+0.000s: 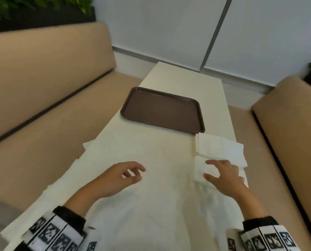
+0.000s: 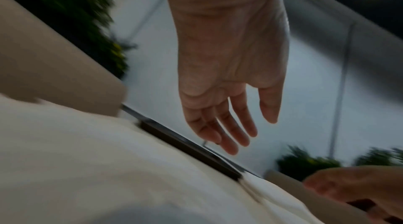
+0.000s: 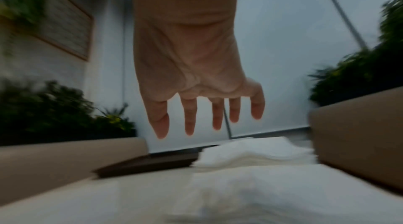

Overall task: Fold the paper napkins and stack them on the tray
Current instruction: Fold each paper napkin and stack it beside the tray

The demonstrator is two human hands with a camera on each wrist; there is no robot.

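Table (image 1: 151,205) pale; napkins (image 1: 221,147) half hidden under right hand (image 1: 225,175), edges blurred.

No readable text anywhere; the wrist bands (image 1: 53,232) carry only black-and-white marker patterns.

Both forearms: black fuzzy knit cuffs (image 1: 70,214); white wrist bands (image 1: 60,236) printed with black square fiducial markers.

A long cream table (image 1: 169,205) carries a brown tray (image 1: 162,109) and white paper napkins (image 1: 218,147) beside it.
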